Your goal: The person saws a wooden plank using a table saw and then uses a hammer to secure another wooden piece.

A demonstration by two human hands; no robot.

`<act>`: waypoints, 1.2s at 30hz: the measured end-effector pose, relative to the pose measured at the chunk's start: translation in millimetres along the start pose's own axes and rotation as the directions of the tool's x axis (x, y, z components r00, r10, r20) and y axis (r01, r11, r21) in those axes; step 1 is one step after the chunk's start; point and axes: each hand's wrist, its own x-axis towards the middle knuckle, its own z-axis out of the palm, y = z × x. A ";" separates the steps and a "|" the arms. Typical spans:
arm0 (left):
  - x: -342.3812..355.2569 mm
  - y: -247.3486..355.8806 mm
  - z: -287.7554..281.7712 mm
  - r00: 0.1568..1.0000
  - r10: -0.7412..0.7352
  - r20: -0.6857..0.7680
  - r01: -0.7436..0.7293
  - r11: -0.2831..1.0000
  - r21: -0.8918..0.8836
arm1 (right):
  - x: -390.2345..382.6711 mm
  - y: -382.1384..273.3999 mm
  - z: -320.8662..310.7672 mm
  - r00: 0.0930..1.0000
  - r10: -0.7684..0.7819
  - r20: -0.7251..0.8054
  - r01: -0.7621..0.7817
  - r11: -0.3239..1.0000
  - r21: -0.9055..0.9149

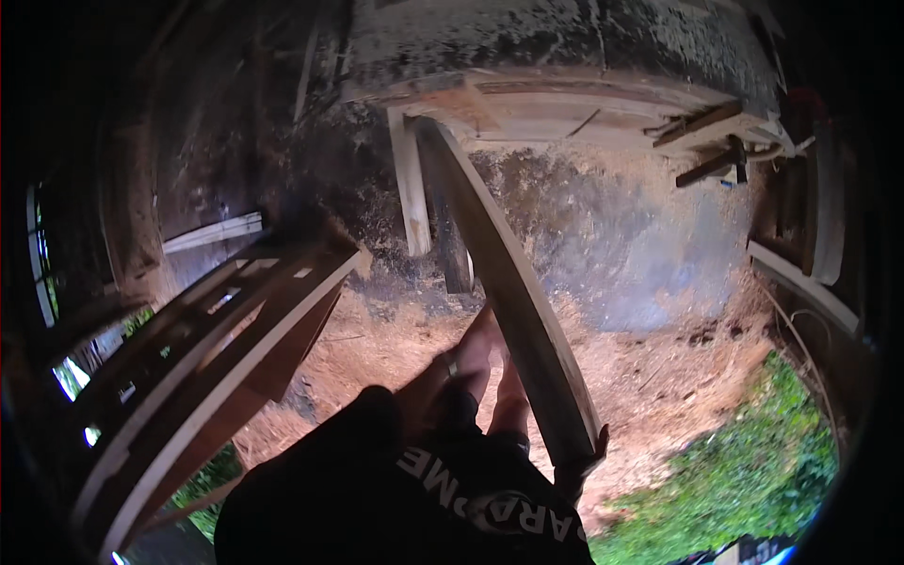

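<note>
A long pale wooden plank (508, 282) runs from the workbench at the top down toward my body. My right hand (586, 458) grips the plank's near end, thumb up along its right edge. My left hand (482, 331) reaches forward, a band on its wrist, and rests against the plank's left edge about halfway along. Whether its fingers wrap the plank is hidden. My dark printed shirt fills the lower middle.
A large slatted wooden frame (217, 348) leans at the left. A workbench (565, 99) at the top carries wood offcuts and a dark tool (734, 155). White boards (410, 188) stand beneath it. Sawdust-covered ground (659, 367) lies below, green plants (734, 480) at lower right.
</note>
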 end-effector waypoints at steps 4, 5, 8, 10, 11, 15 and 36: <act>135.5 50.0 33.8 0.879 -0.418 -0.231 0.475 0.815 0.332 | -21.5 16.4 -35.4 0.960 0.113 -0.256 -0.088 0.990 0.108; 179.9 82.2 12.4 0.853 -0.513 -0.098 0.518 0.803 0.295 | -24.7 19.4 -31.2 0.965 0.145 -0.219 -0.119 0.985 0.128; 245.1 92.9 12.5 0.975 -0.145 0.166 0.065 0.908 0.414 | -35.5 20.0 -35.3 0.955 0.206 -0.213 -0.181 0.975 0.129; 243.4 70.8 24.7 0.977 -0.192 0.096 0.129 0.883 0.450 | -40.0 19.9 -40.8 0.949 0.196 -0.248 -0.171 0.978 0.120; 239.6 67.5 30.5 0.974 -0.209 0.087 0.145 0.871 0.470 | -39.6 23.2 -40.8 0.945 0.201 -0.257 -0.172 0.976 0.131; 183.2 64.8 63.9 0.960 -0.279 0.004 0.225 0.781 0.582 | -40.2 23.2 -34.1 0.948 0.200 -0.247 -0.164 0.974 0.156; -144.9 176.7 266.3 0.859 -0.449 0.247 -0.114 0.302 0.946 | -89.8 -14.5 -43.9 0.986 0.147 0.077 -0.164 0.794 0.586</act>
